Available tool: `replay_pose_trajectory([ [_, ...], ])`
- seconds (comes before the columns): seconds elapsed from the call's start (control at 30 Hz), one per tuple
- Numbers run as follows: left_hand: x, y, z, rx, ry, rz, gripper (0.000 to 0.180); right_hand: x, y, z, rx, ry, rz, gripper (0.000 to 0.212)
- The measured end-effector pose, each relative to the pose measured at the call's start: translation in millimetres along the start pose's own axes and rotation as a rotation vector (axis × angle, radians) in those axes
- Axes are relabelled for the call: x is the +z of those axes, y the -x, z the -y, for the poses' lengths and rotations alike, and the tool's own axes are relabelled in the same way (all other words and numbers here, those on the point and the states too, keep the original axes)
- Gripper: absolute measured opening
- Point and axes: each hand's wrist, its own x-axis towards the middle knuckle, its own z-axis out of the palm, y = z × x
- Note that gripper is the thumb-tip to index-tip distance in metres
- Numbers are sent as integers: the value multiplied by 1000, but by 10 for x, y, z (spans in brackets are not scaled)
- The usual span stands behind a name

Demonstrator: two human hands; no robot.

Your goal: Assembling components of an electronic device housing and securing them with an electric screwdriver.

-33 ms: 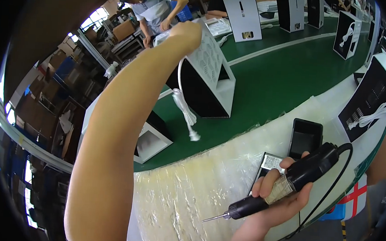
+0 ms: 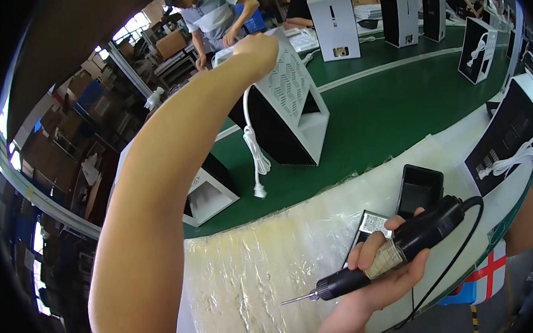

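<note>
My left arm reaches forward across the green conveyor to a box-shaped white-and-black appliance (image 2: 287, 85) with a perforated white panel. My left hand (image 2: 258, 49) is closed over its top edge, with the fingertips hidden; the unit stands tilted. A bundled white power cord (image 2: 255, 150) hangs down its side, plug at the lower end. Nearer me, my right hand (image 2: 389, 259) wraps round a black corded electric screwdriver (image 2: 396, 247). Its bit points left, above the plastic-wrapped padding (image 2: 259, 282). Beside that hand lie a black tray (image 2: 420, 191) and a dark flat piece with a white label (image 2: 374, 223).
Another similar unit (image 2: 210, 190) is partly hidden behind my left forearm. To the right stands an appliance with a bundled cord (image 2: 506, 138). Several more units (image 2: 336, 27) stand along the far side of the conveyor (image 2: 380, 100). A co-worker (image 2: 212, 13) works at the far left.
The appliance under my left hand has shifted slightly right. Its hanging plug has swung a little left. The right hand and screwdriver are almost unmoved.
</note>
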Motion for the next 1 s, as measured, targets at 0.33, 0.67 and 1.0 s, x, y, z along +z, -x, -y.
replay_pose_trajectory([
  [0.33,-1098,1744,850,-35,435,-425,35,71,184,775,-92,-6,468,53],
  [0.67,-769,6108,1130,-740,257,-846,38,239,456,1131,-641,888,200,44],
  [1.0,1415,7116,414,-876,711,-939,41,-234,636,483,-747,1153,638,54],
])
